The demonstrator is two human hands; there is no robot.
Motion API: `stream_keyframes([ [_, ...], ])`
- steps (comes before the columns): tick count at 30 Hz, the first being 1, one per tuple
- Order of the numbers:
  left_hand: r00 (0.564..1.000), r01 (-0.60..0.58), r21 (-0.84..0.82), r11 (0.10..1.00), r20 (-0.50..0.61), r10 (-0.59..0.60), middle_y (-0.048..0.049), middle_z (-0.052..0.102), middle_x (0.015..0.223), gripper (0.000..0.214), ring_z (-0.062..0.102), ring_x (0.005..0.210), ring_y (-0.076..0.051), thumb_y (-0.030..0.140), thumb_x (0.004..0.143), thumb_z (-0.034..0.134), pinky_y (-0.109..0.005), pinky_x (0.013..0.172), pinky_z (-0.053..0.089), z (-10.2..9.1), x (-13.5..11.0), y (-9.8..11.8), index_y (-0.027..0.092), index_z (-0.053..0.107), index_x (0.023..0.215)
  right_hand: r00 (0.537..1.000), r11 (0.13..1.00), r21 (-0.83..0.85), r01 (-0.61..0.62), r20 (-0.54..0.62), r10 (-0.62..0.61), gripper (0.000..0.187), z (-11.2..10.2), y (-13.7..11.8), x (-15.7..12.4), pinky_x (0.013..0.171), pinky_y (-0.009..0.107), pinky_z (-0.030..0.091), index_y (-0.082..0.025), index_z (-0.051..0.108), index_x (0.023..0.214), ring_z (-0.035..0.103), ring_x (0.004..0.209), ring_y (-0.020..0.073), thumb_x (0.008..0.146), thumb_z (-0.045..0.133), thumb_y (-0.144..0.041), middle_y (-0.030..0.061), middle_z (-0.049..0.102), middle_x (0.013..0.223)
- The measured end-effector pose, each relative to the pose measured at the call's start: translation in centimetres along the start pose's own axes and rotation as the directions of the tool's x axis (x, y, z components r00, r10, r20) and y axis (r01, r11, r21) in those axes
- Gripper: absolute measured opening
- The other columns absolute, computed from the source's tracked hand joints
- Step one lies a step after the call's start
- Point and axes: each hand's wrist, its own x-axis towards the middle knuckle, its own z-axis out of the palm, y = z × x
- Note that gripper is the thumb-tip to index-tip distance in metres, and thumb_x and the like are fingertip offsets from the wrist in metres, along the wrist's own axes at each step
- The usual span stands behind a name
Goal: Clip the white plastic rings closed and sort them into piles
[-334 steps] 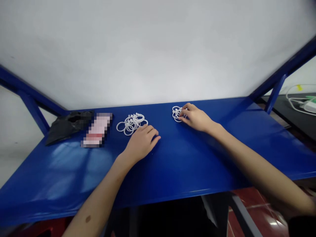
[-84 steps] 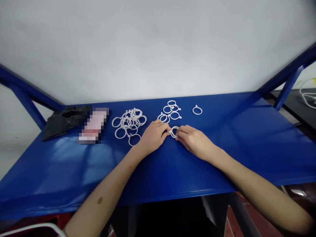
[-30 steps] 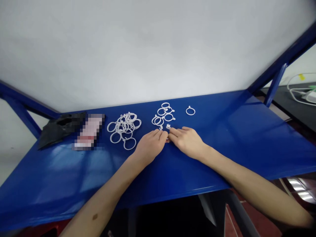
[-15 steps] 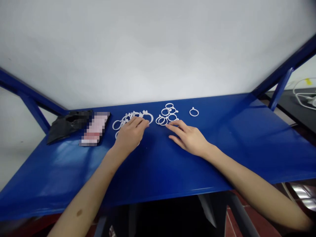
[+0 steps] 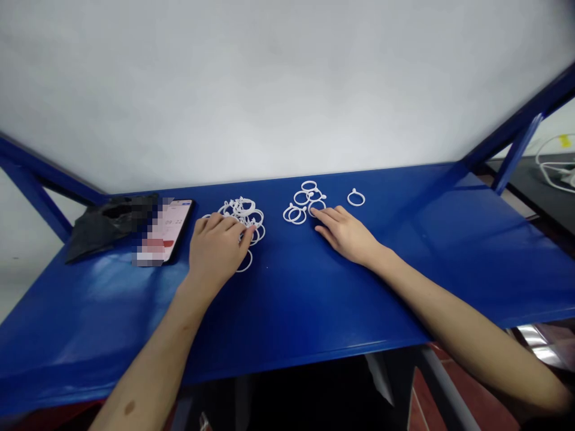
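Blue metal shelf: left hand rests palm-down on the heap of white plastic rings, its grip impossible to tell. The right hand, fingers outstretched and slightly apart, touches the smaller ring cluster. A lone ring lies beyond.

Ring pile: the part toward the shelf's front edge lies hidden under the left hand; whether its fingers pinch a ring cannot be told.
Phone: lower screen and left side pixelated.
Black bag: right end blurred.
Forearms: both cut off at the bottom edge.
White cable: cut off by the right edge.
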Motion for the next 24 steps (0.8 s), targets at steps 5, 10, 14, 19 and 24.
stream_keyframes([
  [5,0.998,-0.003,-0.015,1.0,-0.067,0.002,-0.0069,0.072,0.078,0.028,0.06,0.081,-0.027,0.031,0.097,0.055,-0.042,0.072,0.04,-0.2,0.1,0.7,0.02,0.069,0.075,0.998,0.998,0.001,-0.07,0.005,0.07,0.029,0.0,0.6,-0.1,0.084,0.042,0.052,-0.013,0.065,0.116,0.056,0.089,0.0244,0.102,0.049,-0.031,0.0129,0.065,0.102],
  [10,0.994,-0.091,-0.135,0.987,-0.071,0.082,-0.0047,0.072,0.076,0.024,0.06,0.081,-0.024,0.027,0.096,0.057,-0.042,0.076,0.042,-0.2,0.3,2.1,0.02,0.069,0.076,0.998,0.999,-0.008,-0.054,0.032,0.054,0.026,-0.3,1.0,-0.3,0.08,0.038,0.05,-0.014,0.066,0.106,0.054,0.086,0.0226,0.103,0.042,-0.022,0.0119,0.063,0.098],
  [14,0.985,-0.17,-0.226,0.959,-0.042,0.165,-0.0043,0.072,0.079,0.024,0.059,0.083,-0.023,0.026,0.096,0.057,-0.041,0.079,0.043,0.2,0.2,2.8,0.02,0.069,0.076,0.998,0.998,0.04,-0.053,0.038,0.052,0.019,-0.4,1.3,-0.5,0.082,0.038,0.05,-0.014,0.064,0.101,0.056,0.088,0.0225,0.101,0.048,-0.023,0.0117,0.062,0.1],
  [19,0.978,-0.21,-0.272,0.939,-0.049,0.205,-0.0035,0.072,0.079,0.025,0.059,0.084,-0.022,0.027,0.097,0.056,-0.039,0.08,0.043,0.4,0.2,3.0,0.019,0.069,0.077,0.999,0.999,0.041,-0.021,0.028,0.02,0.019,-1.5,1.1,0.6,0.081,0.038,0.05,-0.015,0.062,0.099,0.056,0.088,0.0229,0.102,0.045,-0.022,0.0118,0.063,0.099],
  [24,0.979,-0.199,-0.307,0.931,-0.018,0.203,-0.005,0.071,0.077,0.028,0.059,0.085,-0.023,0.028,0.098,0.055,-0.039,0.079,0.043,0.3,0.2,3.1,0.019,0.071,0.077,0.988,0.988,0.071,0.135,0.06,-0.139,0.019,-2.5,-0.2,4.4,0.083,0.036,0.048,-0.016,0.062,0.1,0.057,0.092,0.0222,0.102,0.044,-0.019,0.0101,0.064,0.098],
])
